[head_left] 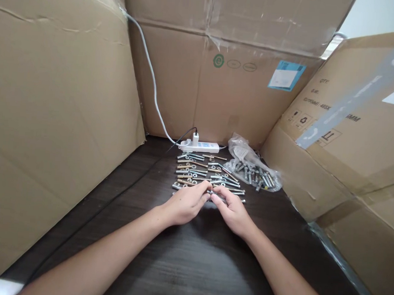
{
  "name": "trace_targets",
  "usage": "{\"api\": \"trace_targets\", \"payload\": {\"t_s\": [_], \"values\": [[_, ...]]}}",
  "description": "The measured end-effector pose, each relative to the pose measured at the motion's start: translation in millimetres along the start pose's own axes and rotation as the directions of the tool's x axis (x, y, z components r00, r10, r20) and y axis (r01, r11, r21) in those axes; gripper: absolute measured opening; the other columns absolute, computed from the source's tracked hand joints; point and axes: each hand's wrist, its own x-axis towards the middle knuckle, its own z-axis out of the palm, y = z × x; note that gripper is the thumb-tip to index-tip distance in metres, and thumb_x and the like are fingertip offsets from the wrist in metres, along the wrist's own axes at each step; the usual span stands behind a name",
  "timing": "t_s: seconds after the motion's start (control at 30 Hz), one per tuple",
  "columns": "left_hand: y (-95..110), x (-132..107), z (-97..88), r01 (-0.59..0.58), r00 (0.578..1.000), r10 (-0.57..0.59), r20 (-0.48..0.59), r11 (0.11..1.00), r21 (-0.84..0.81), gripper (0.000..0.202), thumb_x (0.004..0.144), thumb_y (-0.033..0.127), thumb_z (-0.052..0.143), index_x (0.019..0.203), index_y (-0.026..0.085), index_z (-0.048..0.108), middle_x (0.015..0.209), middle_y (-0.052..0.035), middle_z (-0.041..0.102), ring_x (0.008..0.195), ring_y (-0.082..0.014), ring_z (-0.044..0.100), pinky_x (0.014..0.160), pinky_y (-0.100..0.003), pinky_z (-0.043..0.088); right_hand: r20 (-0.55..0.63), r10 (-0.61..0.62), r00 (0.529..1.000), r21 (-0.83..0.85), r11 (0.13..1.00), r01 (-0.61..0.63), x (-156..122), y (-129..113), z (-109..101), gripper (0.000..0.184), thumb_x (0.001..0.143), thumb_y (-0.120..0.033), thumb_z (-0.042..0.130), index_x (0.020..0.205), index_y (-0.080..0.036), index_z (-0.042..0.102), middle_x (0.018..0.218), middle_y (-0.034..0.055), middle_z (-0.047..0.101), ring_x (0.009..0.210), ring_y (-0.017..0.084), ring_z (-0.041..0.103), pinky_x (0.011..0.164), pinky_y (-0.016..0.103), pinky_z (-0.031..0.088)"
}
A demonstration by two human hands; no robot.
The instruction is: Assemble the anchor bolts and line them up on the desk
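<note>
My left hand (186, 204) and my right hand (233, 212) meet fingertip to fingertip at the near edge of the laid-out hardware. Between the pinched fingers of both shows a small shiny metal piece (210, 192); its exact kind is mostly hidden. Just beyond my hands, silver and brass-coloured bolts or sleeve anchors (200, 165) lie in rows, with loose nuts and washers (195, 167) among them. More long pieces (230, 184) lie in a second column to the right. My fingers cover part of the nearest rows.
A clear plastic bag (250, 162) of metal anchors lies at the back right. Behind the rows sits a white power strip (204, 146) with a plugged-in adapter. A black cable (119, 197) crosses the dark table (188, 268) on the left. Cardboard walls (234, 100) enclose three sides.
</note>
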Motion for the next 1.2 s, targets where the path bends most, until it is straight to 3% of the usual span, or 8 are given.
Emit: {"api": "trace_targets", "payload": {"t_s": [0.23,0.37,0.53,0.7,0.93,1.2], "values": [[-9.4,2.9,8.7,0.006,1.000,-0.006,-0.020,1.000,-0.019,0.030,0.096,0.037,0.026,0.083,0.020,0.046,0.074,0.0009,0.053,0.068,-0.0136,0.051,0.064,-0.024,0.037,0.020,-0.029,0.999,-0.076,0.997,0.031,-2.5,-5.4,3.5,0.020,0.091,-0.035,0.046,0.098,-0.019,0.057,0.094,0.0045,0.063,0.086,0.017,0.059,0.077,0.027,0.046],[-15.8,5.1,11.0,-0.008,1.000,0.007,-0.022,0.998,-0.062,0.039,0.096,0.037,0.024,0.073,0.018,0.049,0.072,-0.0001,0.055,0.067,-0.0135,0.050,0.064,-0.024,0.036,0.040,-0.036,0.999,-0.110,0.993,0.040,-4.0,-9.7,7.4,0.020,0.090,-0.035,0.046,0.098,-0.020,0.056,0.092,0.0043,0.064,0.084,0.017,0.059,0.071,0.026,0.048],[-11.5,3.5,6.0,0.026,0.993,-0.034,-0.114,0.997,-0.066,0.030,0.095,0.036,0.028,0.083,0.019,0.050,0.073,0.0012,0.054,0.068,-0.0135,0.050,0.065,-0.025,0.036,0.031,-0.038,0.999,-0.130,0.991,0.042,-5.2,-11.6,8.7,0.018,0.089,-0.033,0.046,0.098,-0.020,0.055,0.086,0.0028,0.062,0.073,0.014,0.057,0.066,0.024,0.048],[-6.3,0.9,3.1,-0.056,0.996,0.048,-0.073,0.993,-0.103,0.012,0.090,0.027,0.038,0.093,0.019,0.047,0.084,0.0010,0.054,0.074,-0.0133,0.050,0.070,-0.024,0.039,0.004,-0.041,0.999,-0.133,0.990,0.041,-5.4,-11.1,7.3,0.018,0.089,-0.030,0.046,0.100,-0.019,0.054,0.087,0.0030,0.063,0.075,0.015,0.058,0.068,0.024,0.047],[-5.2,0.2,6.8,-0.037,0.997,0.027,-0.078,0.990,-0.136,0.020,0.093,0.032,0.032,0.101,0.020,0.046,0.089,-0.0014,0.055,0.078,-0.0150,0.052,0.074,-0.027,0.040,-0.068,-0.051,0.996,-0.102,0.994,0.043,-5.9,-10.2,8.5,0.019,0.090,-0.033,0.046,0.101,-0.019,0.052,0.087,0.0037,0.061,0.072,0.014,0.058,0.065,0.023,0.047],[-14.3,6.5,15.1,0.011,0.997,-0.020,-0.073,0.993,-0.115,0.041,0.096,0.040,0.023,0.075,0.018,0.051,0.070,-0.0005,0.055,0.066,-0.0139,0.050,0.066,-0.025,0.038,-0.030,-0.051,0.998,-0.142,0.989,0.046,-6.2,-4.9,12.4,0.019,0.088,-0.033,0.049,0.102,-0.021,0.052,0.088,0.0042,0.062,0.077,0.016,0.061,0.067,0.026,0.050]]}}
